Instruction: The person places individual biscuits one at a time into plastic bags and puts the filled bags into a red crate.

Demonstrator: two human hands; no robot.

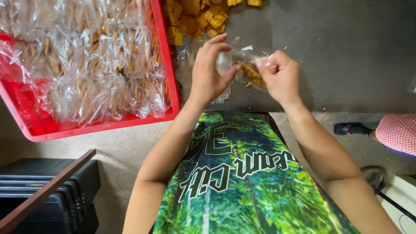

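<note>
My left hand and my right hand hold a small clear plastic bag between them, above the grey table. Yellow-brown fried snack pieces sit inside the bag, by my right hand's fingers. My left hand's thumb and fingers pinch the bag's left side, and my right hand is closed on its right side. A loose pile of yellow snack pieces lies on the table just beyond my hands.
A red plastic tray at the left is heaped with several filled clear bags. Stacked black crates and a brown wooden edge stand at the lower left. Another person's foot in a black shoe is at the right.
</note>
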